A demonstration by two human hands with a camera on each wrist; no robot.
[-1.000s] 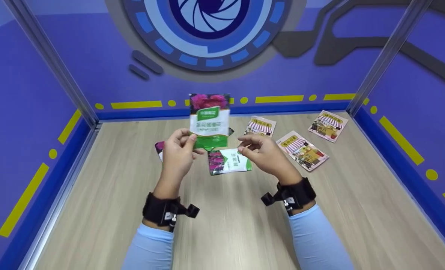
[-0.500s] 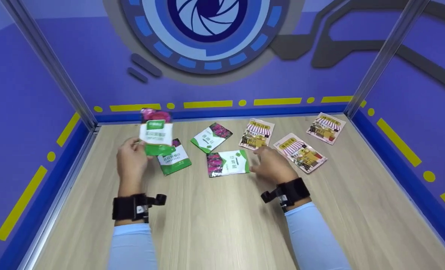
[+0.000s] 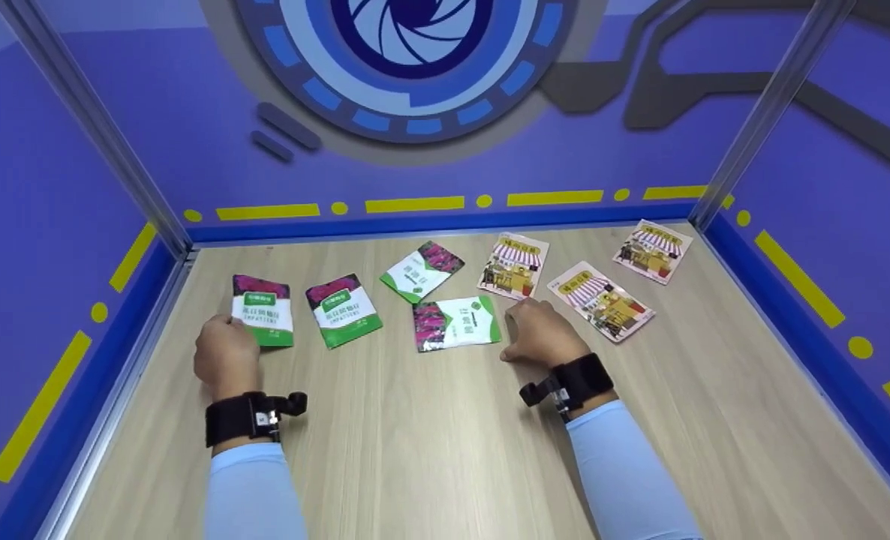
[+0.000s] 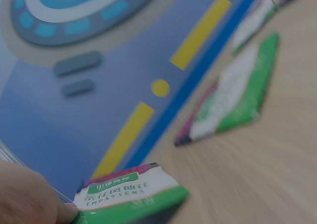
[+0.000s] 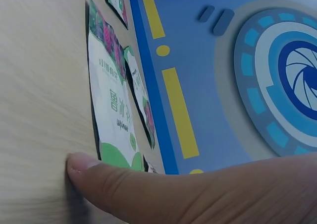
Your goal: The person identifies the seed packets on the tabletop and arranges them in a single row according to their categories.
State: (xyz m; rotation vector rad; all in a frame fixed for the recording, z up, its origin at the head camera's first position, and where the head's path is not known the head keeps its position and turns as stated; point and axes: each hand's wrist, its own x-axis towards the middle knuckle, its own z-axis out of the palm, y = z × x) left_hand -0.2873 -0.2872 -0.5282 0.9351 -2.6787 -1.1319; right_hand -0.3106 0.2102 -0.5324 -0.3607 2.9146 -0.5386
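Note:
At the table's left side my left hand [image 3: 227, 354] pinches the lower left corner of a green-and-white seed packet [image 3: 268, 311] marked IMPATIENS. In the left wrist view that packet [image 4: 126, 192] tilts a little, its lower edge off the wood. A matching seed packet [image 3: 344, 310] lies just right of it. My right hand [image 3: 546, 334] rests by the table with loosely bent fingers and holds nothing. Its thumb [image 5: 99, 172] is right by the green end of a sideways packet with pink flower spikes [image 3: 456, 324]. The other right fingertips are mostly hidden in the head view.
Behind the sideways packet lies another of its kind [image 3: 422, 271]. Three pink packets with a striped awning lie to the right: one at the back [image 3: 514, 266], one nearer [image 3: 602, 301], one far right [image 3: 653, 252]. Purple panels [image 3: 415, 180] enclose the table [image 3: 430, 435].
My left hand has carried the impatiens packet from mid-air in the middle, leftward and down to the table. My right hand has lowered beside the sideways packet.

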